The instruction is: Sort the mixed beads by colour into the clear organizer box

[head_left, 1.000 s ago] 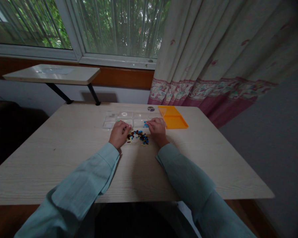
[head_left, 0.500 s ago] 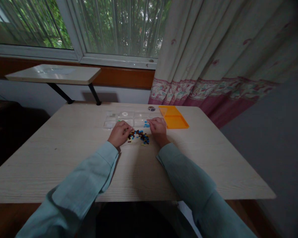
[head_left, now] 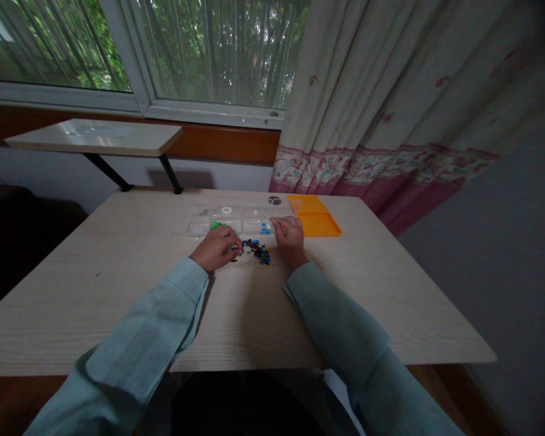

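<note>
A loose pile of small building-block pieces (head_left: 257, 249), brown, blue and yellow, lies on the table. My left hand (head_left: 214, 248) is at the pile's left edge, fingertips closed together among the pieces; whatever they pinch is too small to make out. Behind the pile sits a clear compartment box (head_left: 251, 226). Green pieces (head_left: 217, 224) are in one front compartment, partly behind my left hand, and blue pieces (head_left: 265, 228) are in another. Beside the blue ones, my right hand (head_left: 290, 238) hovers at the box's right end, thumb and forefinger pinched; what they hold is hidden.
An open orange case (head_left: 317, 221) lies to the right of the clear box. A dark round sticker or disc (head_left: 275, 200) is near the table's back edge. On the back left, a small raised shelf (head_left: 95, 138) stands on black legs. A curtain (head_left: 367, 121) hangs behind the table.
My left hand has shifted slightly left and down at the pile, uncovering more of the green pieces. My right hand stays pinched near the blue pieces. The whole view has moved a little.
</note>
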`<state>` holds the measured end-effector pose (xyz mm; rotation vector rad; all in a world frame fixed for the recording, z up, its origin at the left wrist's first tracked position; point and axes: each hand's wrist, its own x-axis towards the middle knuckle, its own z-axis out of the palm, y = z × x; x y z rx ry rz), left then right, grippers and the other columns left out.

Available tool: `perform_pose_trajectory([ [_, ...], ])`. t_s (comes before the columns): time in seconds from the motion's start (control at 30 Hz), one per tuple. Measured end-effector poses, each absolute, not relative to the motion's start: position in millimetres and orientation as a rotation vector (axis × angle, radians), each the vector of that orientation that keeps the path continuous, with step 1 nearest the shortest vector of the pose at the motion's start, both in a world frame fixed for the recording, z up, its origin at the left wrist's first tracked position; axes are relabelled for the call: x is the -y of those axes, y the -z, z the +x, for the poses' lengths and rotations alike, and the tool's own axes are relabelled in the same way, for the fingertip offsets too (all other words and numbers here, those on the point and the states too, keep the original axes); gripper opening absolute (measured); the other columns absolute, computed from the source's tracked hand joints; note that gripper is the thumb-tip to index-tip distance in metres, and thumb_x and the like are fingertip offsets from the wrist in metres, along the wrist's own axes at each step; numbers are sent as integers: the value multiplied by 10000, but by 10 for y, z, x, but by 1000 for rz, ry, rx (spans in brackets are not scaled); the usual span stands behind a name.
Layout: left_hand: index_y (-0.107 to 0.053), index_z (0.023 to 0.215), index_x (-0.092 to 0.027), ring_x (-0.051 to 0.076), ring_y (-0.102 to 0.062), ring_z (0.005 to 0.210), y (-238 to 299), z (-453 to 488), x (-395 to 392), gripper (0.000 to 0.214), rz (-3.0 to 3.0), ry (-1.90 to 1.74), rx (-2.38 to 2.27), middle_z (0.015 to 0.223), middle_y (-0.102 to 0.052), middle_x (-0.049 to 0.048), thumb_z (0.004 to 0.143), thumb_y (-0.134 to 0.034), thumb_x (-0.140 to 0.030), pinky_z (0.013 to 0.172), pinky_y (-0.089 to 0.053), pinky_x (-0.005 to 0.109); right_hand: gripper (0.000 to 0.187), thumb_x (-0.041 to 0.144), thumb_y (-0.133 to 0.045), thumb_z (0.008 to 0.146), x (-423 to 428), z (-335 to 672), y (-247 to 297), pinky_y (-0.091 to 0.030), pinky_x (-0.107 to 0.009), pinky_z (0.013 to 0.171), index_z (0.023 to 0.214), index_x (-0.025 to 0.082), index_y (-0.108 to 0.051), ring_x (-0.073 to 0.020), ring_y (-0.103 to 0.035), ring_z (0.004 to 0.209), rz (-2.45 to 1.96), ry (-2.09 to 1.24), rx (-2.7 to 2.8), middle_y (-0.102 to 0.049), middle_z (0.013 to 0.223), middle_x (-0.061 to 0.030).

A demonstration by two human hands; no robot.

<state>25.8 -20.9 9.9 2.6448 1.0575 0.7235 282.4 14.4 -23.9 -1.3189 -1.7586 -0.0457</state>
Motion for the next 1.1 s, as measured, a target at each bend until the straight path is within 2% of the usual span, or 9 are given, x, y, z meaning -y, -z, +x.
perform_pose_trajectory([
  [0.57, -691, 822, -196, 191, -525, 868, 35, 336, 181, 179, 2590, -764, -1058, 879, -585, 61, 849, -617, -357, 807, -393, 325, 283, 341, -479, 939, -144, 2805, 235, -376, -356, 869, 958, 214, -731, -197, -540, 868, -1310, 32, 1788, -681, 886, -55],
  [0.9, -660, 771, -182, 171, -531, 818, 51, 438, 176, 243, 2177, -1104, -1171, 786, -576, 35, 838, -620, -412, 771, -427, 311, 241, 344, -522, 928, 85, 2578, 76, -369, -344, 843, 931, 241, -739, -192, -522, 902, -1185, 51, 1947, -661, 863, -49],
  [1.1, -647, 774, -171, 156, -539, 770, 117, 476, 147, 322, 1864, -1211, -1200, 768, -560, 25, 853, -559, -471, 722, -459, 294, 265, 430, -552, 902, 280, 2361, -45, -362, -347, 828, 1048, 287, -721, -199, -516, 928, -1060, 1, 2159, -660, 896, -45],
])
